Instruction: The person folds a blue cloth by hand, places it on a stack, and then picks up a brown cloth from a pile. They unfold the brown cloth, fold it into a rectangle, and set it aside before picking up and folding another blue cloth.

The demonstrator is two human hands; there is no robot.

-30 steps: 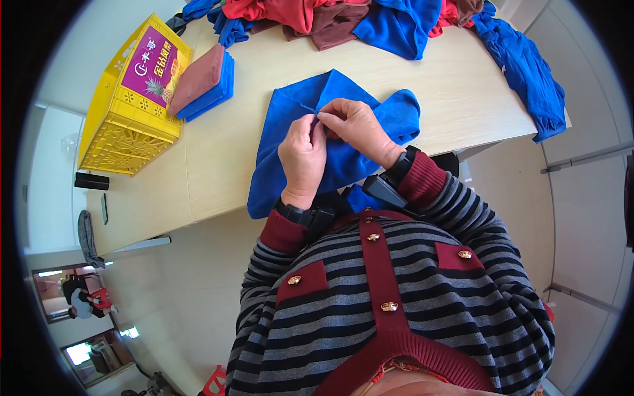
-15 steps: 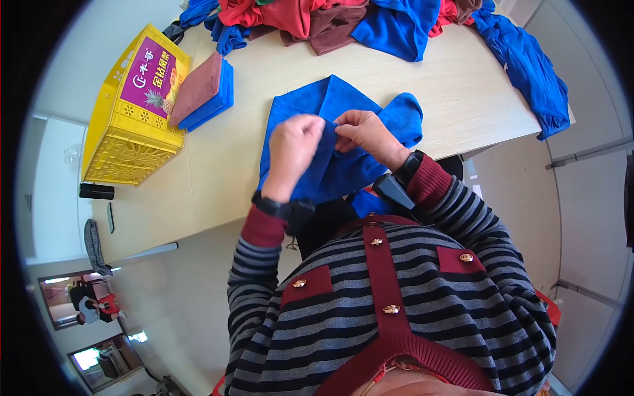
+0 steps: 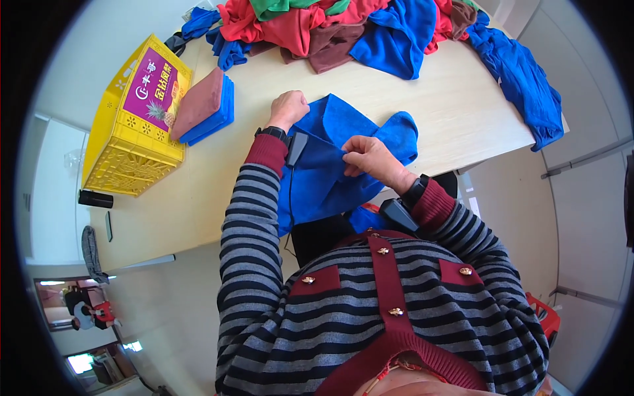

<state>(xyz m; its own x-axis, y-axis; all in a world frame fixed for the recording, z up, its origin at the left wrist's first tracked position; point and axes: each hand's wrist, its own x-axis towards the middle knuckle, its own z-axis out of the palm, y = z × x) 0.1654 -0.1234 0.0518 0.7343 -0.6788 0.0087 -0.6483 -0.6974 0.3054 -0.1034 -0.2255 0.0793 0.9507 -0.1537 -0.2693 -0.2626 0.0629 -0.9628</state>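
A blue cloth lies loosely spread at the table's near edge, its lower part hanging over toward my lap. My left hand is closed at the cloth's far left edge, with the fingertips partly hidden. Farther right and nearer to me, my right hand pinches a fold near the cloth's middle. A bunched part of the same cloth rises beyond the right hand.
Left of the cloth is a neat stack of folded cloths, brown on blue, against a yellow openwork crate. Red, green, brown and blue cloths are heaped at the back. A blue cloth hangs over the table's right edge.
My left hand has moved away from the right hand, up and left to the cloth's far edge. The right hand has shifted slightly nearer to me, still pinching the cloth.
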